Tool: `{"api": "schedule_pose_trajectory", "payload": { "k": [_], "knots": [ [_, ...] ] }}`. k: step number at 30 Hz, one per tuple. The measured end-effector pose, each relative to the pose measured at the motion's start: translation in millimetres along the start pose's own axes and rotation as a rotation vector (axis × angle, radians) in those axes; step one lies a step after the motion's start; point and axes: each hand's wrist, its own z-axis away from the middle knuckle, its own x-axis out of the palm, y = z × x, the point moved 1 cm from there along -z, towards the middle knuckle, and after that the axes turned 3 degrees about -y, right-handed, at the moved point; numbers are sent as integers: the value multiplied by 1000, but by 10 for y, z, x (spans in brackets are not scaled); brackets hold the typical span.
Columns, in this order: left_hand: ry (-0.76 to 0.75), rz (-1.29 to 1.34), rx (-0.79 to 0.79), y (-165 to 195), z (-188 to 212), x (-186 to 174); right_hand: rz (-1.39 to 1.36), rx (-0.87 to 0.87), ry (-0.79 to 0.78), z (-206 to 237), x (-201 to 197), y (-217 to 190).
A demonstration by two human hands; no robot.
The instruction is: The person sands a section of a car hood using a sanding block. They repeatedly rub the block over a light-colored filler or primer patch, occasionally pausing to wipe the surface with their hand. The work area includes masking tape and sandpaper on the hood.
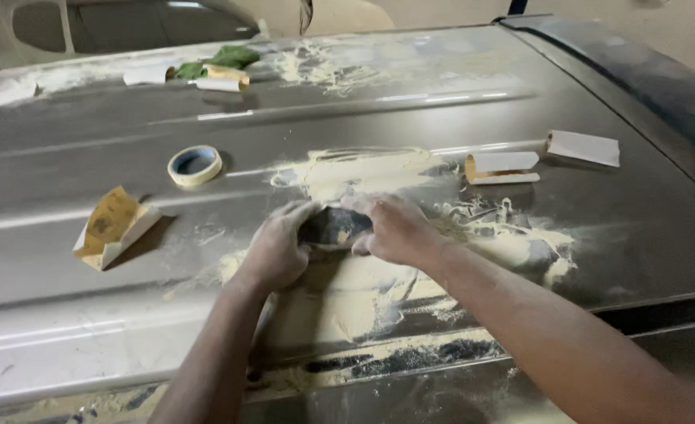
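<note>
Now both your hands press a dark sanding block onto the filler-smeared car roof.
Head view: your left hand and right hand each close round an end of the sanding block, flat on the grey roof panel over pale filler. A masking tape roll lies up-left, folded sandpaper well left.

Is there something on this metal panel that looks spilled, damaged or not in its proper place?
Yes. Pale yellow filler patches and dust smear the grey panel, worn through to dark streaks near the front edge. The left hand and right hand press a dark sanding block there. Folded sandpaper pieces and a tape roll lie scattered.
</note>
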Motion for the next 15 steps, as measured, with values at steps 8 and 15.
{"api": "schedule_pose_trajectory", "payload": {
  "k": [8, 15],
  "knots": [
    [156, -64, 95, 63, 127, 72, 60, -62, 81, 133, -47, -123],
    [135, -50, 125, 79, 78, 89, 77, -193, 211, 124, -20, -30]
  ]
}}
